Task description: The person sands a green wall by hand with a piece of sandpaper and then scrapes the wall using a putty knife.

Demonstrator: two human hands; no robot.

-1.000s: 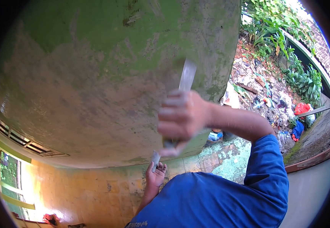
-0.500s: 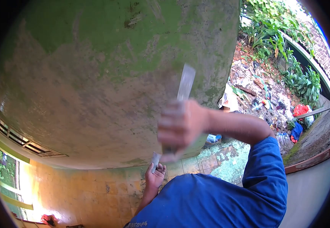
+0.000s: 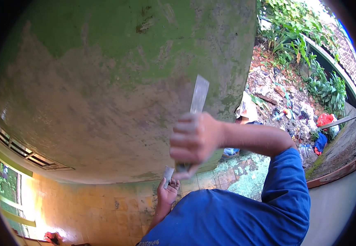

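Note:
Raised in front of the wall, my right hand (image 3: 196,137) is wrapped round the handle of a putty knife (image 3: 199,96). Its flat metal blade points up, near the patchy green and grey wall (image 3: 116,94); whether it touches cannot be told. The end of the handle shows below my fist, slightly blurred. Lower down, my left hand (image 3: 168,193) grips a smaller flat metal scraper (image 3: 168,174) between thumb and fingers, its blade upward. The lower part of that scraper is hidden in the palm.
A slatted vent (image 3: 26,149) is set in the wall at the left. Worn floor tiles (image 3: 104,205) run along its foot, with a red item (image 3: 53,237) at the lower left. Beyond the wall's right edge lie scattered rubbish (image 3: 288,110) and plants (image 3: 329,90).
My right hand and the putty knife have shifted slightly down. My left hand has kept almost the same place with its scraper.

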